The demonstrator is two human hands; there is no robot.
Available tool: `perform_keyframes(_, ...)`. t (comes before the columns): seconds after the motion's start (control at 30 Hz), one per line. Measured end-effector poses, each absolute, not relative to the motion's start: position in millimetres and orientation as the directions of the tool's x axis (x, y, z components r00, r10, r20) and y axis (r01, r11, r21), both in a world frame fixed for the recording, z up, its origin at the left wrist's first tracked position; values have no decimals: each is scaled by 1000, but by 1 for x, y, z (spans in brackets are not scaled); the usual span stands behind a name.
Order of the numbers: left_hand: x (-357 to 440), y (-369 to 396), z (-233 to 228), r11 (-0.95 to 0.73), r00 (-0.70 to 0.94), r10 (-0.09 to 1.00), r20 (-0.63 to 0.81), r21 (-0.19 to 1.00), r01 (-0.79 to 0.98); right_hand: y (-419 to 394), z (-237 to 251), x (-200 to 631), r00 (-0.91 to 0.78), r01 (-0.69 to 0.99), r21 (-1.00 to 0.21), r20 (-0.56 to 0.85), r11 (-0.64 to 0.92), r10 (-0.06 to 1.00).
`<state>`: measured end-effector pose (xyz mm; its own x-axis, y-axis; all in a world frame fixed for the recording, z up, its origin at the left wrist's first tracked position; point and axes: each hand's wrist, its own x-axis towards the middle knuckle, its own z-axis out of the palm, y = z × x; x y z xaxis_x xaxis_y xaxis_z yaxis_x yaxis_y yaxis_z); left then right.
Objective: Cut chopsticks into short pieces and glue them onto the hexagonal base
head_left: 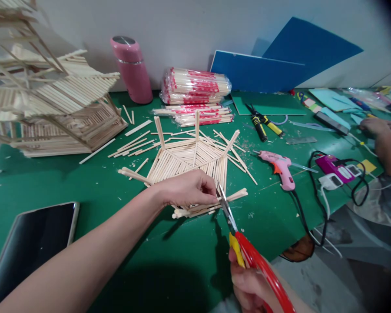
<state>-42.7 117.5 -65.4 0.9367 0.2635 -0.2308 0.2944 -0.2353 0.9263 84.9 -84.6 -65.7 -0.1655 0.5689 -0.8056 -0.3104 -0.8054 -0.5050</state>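
Observation:
In the middle of the table lies a six-sided base of pale wooden sticks, with short posts rising from several corners. My left hand reaches over its near side, thumb and fingers pinched on a thin wooden stick that they largely cover. The scissors are in my right hand, its fingers wrapped around their red and yellow handles. Their metal blades point up and away, with the tips beside my left fingertips at the base's near right edge. Whether the blades touch the stick I cannot tell.
A stick-built model stands at the left, near a pink bottle. Wrapped stick bundles lie behind the base. To the right are a pink glue gun, pliers and a power strip. A tablet lies front left; another person's hand is far right.

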Motion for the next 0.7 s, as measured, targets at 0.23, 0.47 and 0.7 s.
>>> perform_keyframes(0.23, -44, 116, -66, -220, 937, 262, -232, 931, 292, -93, -92, 88, -213, -341, -507, -779, -792, 590)
perform_keyframes(0.47, -44, 115, -62, -222, 934, 268, -239, 928, 301, -98, -113, 88, -226, -375, -528, -745, -762, 627)
perform_keyframes(0.7, -44, 115, -62, -208, 933, 269, -239, 932, 298, -102, -112, 90, -257, -404, -462, -771, -790, 582)
